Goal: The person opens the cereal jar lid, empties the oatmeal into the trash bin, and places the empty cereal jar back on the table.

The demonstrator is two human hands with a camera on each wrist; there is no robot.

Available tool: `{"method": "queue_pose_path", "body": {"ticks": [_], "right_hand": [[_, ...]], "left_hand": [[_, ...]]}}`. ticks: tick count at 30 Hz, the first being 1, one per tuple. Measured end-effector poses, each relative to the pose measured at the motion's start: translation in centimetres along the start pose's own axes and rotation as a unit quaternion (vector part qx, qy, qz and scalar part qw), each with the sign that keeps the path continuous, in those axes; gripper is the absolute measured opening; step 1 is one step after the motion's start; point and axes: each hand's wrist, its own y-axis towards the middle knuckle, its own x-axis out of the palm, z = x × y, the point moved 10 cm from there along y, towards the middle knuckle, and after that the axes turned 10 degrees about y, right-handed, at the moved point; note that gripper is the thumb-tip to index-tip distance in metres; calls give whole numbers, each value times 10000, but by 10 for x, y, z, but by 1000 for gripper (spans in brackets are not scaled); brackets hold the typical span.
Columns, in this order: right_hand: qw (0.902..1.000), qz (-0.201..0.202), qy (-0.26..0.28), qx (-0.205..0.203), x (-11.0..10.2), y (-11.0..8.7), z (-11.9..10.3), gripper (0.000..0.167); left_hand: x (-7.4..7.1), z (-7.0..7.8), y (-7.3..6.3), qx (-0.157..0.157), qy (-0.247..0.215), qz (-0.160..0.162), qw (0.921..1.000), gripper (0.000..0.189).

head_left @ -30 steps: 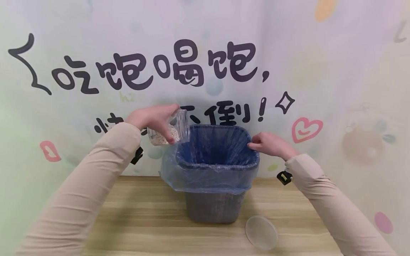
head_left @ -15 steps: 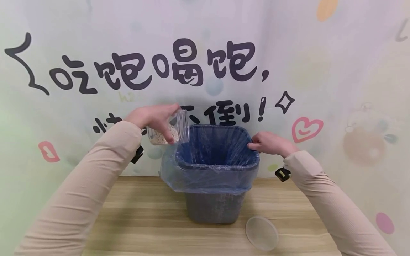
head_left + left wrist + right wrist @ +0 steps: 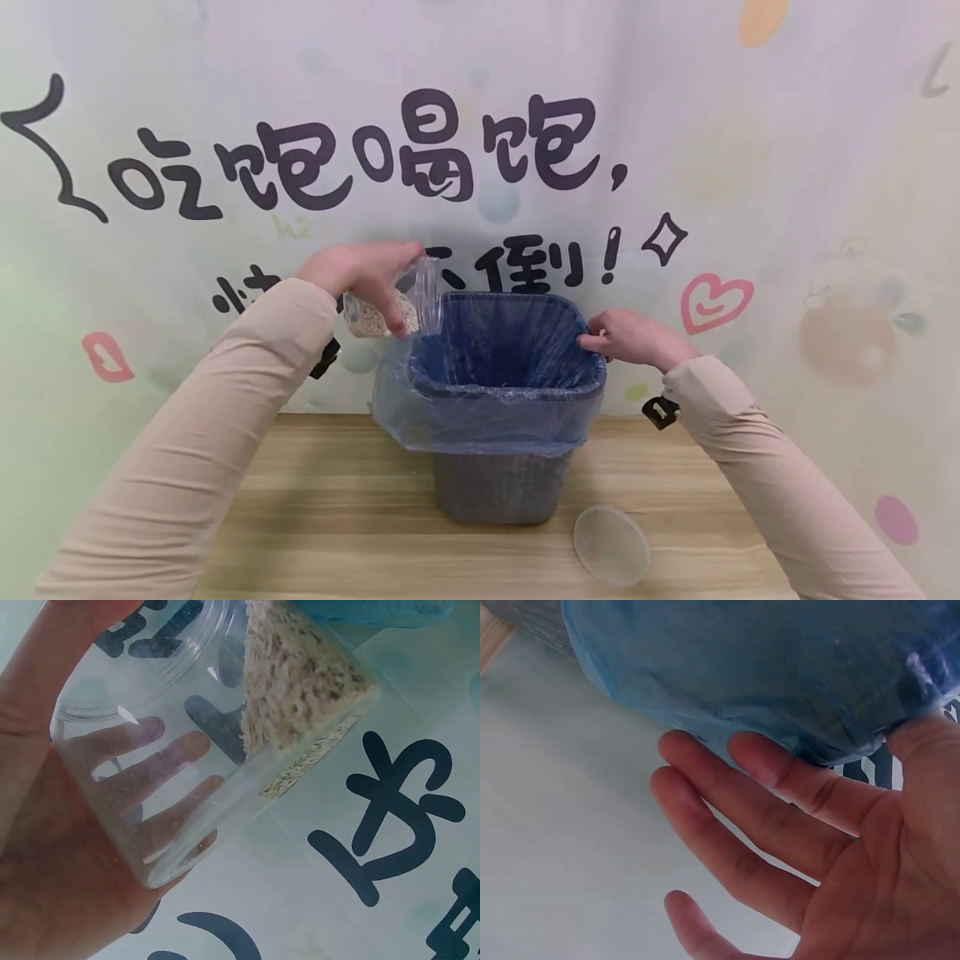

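Note:
My left hand (image 3: pixel 363 275) grips a clear jar (image 3: pixel 429 300) lying nearly on its side, its open mouth at the left rim of the trash can (image 3: pixel 502 493). Pale, oat-like flakes (image 3: pixel 296 679) are heaped inside the jar in the left wrist view. A blue plastic bag (image 3: pixel 487 421) lines the can and folds over its rim. At the can's right rim, my right hand (image 3: pixel 637 337) pinches the edge, thumb at the top. Its fingers (image 3: pixel 761 761) lie along the outside of the bag in the right wrist view. The can's bottom is hidden.
A round, whitish lid (image 3: pixel 612 546) lies on the wooden table (image 3: pixel 337 508), to the right of the can's base. Close behind the can stands a wall covering (image 3: pixel 480 50) with dark lettering and drawings.
Hands, jar and can hold nearly the same places. Only the wall lettering slides slightly left in the head view.

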Motion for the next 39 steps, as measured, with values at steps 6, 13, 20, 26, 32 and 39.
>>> {"method": "queue_pose_path", "body": {"ticks": [6, 13, 20, 26, 32, 39], "right_hand": [[9999, 31, 80, -52, 0, 1, -2, 27], [9999, 31, 104, 46, 1, -1, 3, 25], [9999, -27, 134, 60, 2, 0, 3, 25], [9999, 0, 153, 71, 1, -1, 2, 26], [9999, 74, 64, 92, 0, 0, 2, 27], [9997, 138, 92, 181, 0, -1, 6, 26]], "left_hand": [[-1, 1, 1, -55, 179, 22, 9998, 85], [-1, 5, 4, -70, 345, -34, 9994, 85], [-1, 4, 5, -176, 453, -153, 9987, 84], [-1, 3, 5, -190, 306, -313, 9989, 84], [1, 2, 5, -163, 161, -576, 9981, 85], [2, -1, -3, -167, -134, -915, 9956, 85]]}}
